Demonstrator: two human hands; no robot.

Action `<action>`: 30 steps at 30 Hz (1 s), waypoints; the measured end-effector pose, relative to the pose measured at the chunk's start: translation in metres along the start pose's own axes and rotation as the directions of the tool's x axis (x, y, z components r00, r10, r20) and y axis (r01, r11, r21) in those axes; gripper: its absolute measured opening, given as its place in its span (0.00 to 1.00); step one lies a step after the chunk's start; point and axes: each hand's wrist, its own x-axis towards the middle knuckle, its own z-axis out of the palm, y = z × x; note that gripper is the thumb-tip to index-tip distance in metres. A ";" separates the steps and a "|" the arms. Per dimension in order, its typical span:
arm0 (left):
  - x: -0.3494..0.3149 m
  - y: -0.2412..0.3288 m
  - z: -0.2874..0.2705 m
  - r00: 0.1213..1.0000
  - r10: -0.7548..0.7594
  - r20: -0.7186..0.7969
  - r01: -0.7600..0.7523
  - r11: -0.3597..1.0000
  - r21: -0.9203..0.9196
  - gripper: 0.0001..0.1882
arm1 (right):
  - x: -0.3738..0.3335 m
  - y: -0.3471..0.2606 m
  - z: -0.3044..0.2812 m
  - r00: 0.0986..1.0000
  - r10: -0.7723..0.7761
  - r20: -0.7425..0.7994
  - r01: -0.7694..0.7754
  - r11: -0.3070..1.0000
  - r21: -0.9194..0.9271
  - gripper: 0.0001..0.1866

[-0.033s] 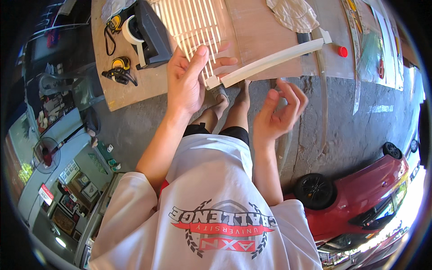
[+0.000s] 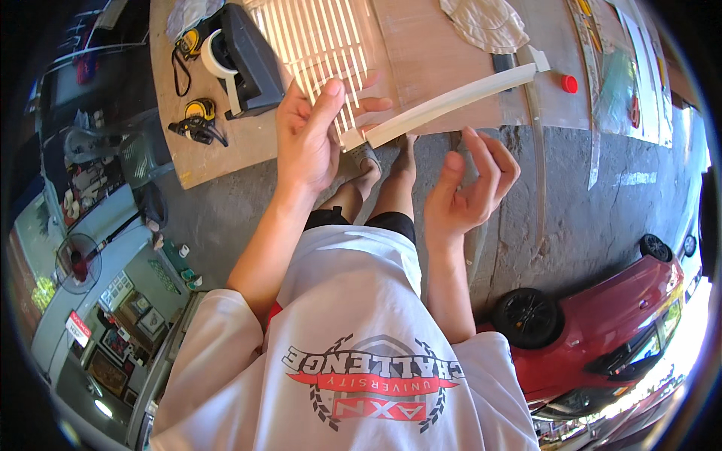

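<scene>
A lattice of thin pale wooden strips (image 2: 325, 46) stands at the top middle, its near corner in my left hand (image 2: 307, 143). That thumb lies over the strips and the other fingers show behind them. From the lattice's near corner a long, slightly curved pale wooden piece (image 2: 451, 105) reaches right over the table edge; whether it is joined there I cannot tell. My right hand (image 2: 470, 180) hovers below this piece, apart from it. Its fingers are half curled and spread from the thumb, with nothing in them.
On the wooden table (image 2: 226, 154) are a black tape dispenser (image 2: 259, 64), two yellow-black tape measures (image 2: 199, 113), a cream cloth (image 2: 485, 22), a red cap (image 2: 568, 83) and metal rulers (image 2: 594, 143). A red car (image 2: 602, 323) stands right, a fan (image 2: 77, 263) left.
The whole view has shifted slightly. My right hand's fingers have opened a little and moved slightly right; my left hand keeps its hold on the lattice.
</scene>
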 end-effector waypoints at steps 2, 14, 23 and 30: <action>-0.001 0.000 0.001 1.000 0.004 -0.020 -0.004 1.000 0.008 0.18 | 0.016 -0.004 -0.009 0.977 -0.183 0.112 0.197 0.971 -0.138 0.12; -0.005 -0.008 0.001 0.998 -0.009 0.054 0.008 1.000 0.013 0.18 | 0.107 0.038 -0.023 0.802 -0.469 0.371 0.516 0.856 -0.034 0.08; -0.005 -0.008 0.005 0.998 -0.046 0.039 0.046 0.999 0.010 0.18 | 0.156 0.063 -0.049 0.675 -0.529 0.514 0.583 0.810 0.068 0.12; -0.003 -0.005 0.005 0.997 -0.060 0.037 0.060 0.998 0.021 0.20 | 0.159 0.056 -0.044 0.499 -0.634 0.591 0.672 0.714 0.197 0.18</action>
